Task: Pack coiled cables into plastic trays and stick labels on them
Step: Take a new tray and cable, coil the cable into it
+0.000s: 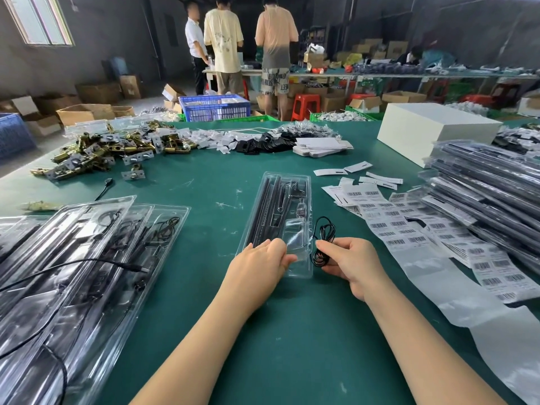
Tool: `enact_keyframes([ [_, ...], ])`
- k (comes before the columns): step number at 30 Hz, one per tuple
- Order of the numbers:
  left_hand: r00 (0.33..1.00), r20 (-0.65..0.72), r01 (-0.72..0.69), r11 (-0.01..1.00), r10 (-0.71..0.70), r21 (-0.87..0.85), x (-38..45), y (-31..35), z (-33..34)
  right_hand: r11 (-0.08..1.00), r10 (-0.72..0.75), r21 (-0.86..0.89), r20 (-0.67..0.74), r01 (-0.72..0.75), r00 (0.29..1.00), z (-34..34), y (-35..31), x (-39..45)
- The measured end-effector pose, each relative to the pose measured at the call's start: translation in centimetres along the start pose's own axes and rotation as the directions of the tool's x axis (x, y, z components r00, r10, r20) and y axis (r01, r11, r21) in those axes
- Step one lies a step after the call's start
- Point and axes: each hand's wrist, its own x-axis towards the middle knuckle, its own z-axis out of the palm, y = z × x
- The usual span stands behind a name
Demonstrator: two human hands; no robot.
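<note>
Both forearms are reaching up from the lower frame: the left hand [260,260] is pressing straight fingers on the clear tray [277,223] at centre, while the right hand [349,263] is pinching the coiled cable [323,244] just beside the tray's right edge. Barcode labels [409,226] are lying right of them on the green desk [204,182], and filled trays [73,258] are crowding the lower left.

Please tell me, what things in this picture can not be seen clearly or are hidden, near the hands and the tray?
Head view only:
- Tray near end: the left hand covers it, so the pocket for the cable is hidden.
- Coiled cable: the right hand hides its lower part; connectors not visible.
- Barcode labels: print too small to read.
- Tray stack at left: cut off by the picture edge, and glare hides its contents.
</note>
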Motion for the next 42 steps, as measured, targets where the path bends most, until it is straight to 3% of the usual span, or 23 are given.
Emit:
enact_keyframes([
  [3,0.998,-0.049,0.023,0.995,-0.028,-0.092,-0.1,-0.1,0.2,1.0,0.014,-0.023,0.033,-0.013,0.999,-0.3,-0.1,0.1],
  [8,0.998,-0.066,-0.012,0.994,0.005,-0.106,-0.2,0.0,0.4,0.998,0.048,-0.053,0.096,-0.043,0.994,0.0,-0.4,0.1],
  [16,0.993,-0.117,0.005,0.984,-0.027,-0.178,-0.3,-0.2,0.3,0.987,0.064,0.147,-0.032,-0.058,0.997,0.3,-0.2,0.0],
  [19,0.998,-0.057,-0.037,0.994,0.032,-0.099,-0.2,-0.3,0.4,0.984,-0.005,0.173,-0.158,0.033,0.987,-0.5,0.1,0.3],
  [22,0.996,0.008,-0.089,0.994,0.09,-0.063,-0.4,0.0,0.4,0.983,-0.133,0.088,-0.255,0.16,0.958,-1.1,0.4,0.5],
  [28,0.993,0.027,0.116,0.973,-0.112,-0.198,0.6,1.7,-0.4,0.945,-0.323,-0.144,-0.258,0.294,0.911,-1.3,0.9,0.4],
  [30,0.993,-0.007,0.113,0.977,-0.117,-0.183,1.8,2.7,-0.7,0.924,-0.368,-0.199,-0.24,0.326,0.898,-1.2,1.0,0.3],
  [33,0.993,-0.095,0.036,0.955,-0.066,-0.295,3.3,4.4,-0.7,0.906,-0.408,-0.213,-0.21,0.365,0.889,-1.2,0.9,0.0],
  [36,0.985,-0.099,0.087,0.898,-0.143,-0.431,3.8,5.7,-0.1,0.883,-0.441,-0.262,-0.181,0.389,0.879,-1.4,0.8,-0.3],
  [39,0.963,-0.091,0.144,0.772,-0.253,-0.62,3.7,6.1,0.9,0.888,-0.434,-0.239,-0.163,0.392,0.886,-1.5,0.7,-0.4],
  [42,0.954,-0.081,0.169,0.74,-0.289,-0.652,4.0,6.1,1.2,0.883,-0.447,-0.234,-0.15,0.407,0.882,-1.2,0.6,-0.3],
])
